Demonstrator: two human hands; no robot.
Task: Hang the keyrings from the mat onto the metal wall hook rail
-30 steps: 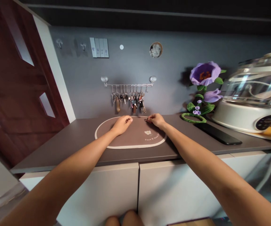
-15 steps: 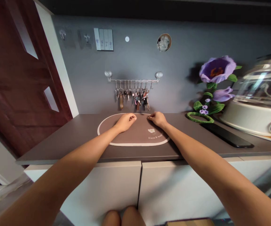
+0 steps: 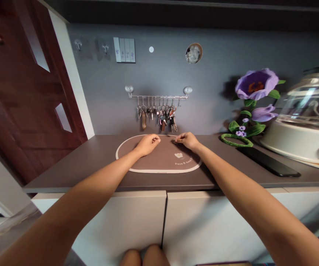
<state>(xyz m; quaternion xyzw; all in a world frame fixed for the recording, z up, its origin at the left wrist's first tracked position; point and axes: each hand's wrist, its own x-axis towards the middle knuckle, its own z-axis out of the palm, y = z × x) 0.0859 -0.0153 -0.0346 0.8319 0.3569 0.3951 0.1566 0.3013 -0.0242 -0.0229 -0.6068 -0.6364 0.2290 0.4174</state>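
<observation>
A brown oval mat (image 3: pixel 156 162) with a pale rim lies on the dark counter. My left hand (image 3: pixel 148 143) rests on the mat, its fingers curled closed; whatever may be inside is hidden. On the mat's right back part, my right hand (image 3: pixel 187 141) pinches a small dark object (image 3: pixel 176 141), too small to name, at its fingertips. Several bunches of keys (image 3: pixel 163 118) hang from a clear hook rail (image 3: pixel 159 97) on the wall behind the hands.
Purple flowers (image 3: pixel 256 85) with a green ring base stand at the right, beside a black phone (image 3: pixel 268 162) and a white appliance (image 3: pixel 300 136) with a clear cover. A dark shelf (image 3: pixel 176 14) overhangs the wall. Cabinet doors (image 3: pixel 120 218) lie below the counter.
The small dark object at my right fingertips now shows more clearly, and that hand has shifted slightly to the right. My left hand has stayed on the mat. The view has tilted slightly.
</observation>
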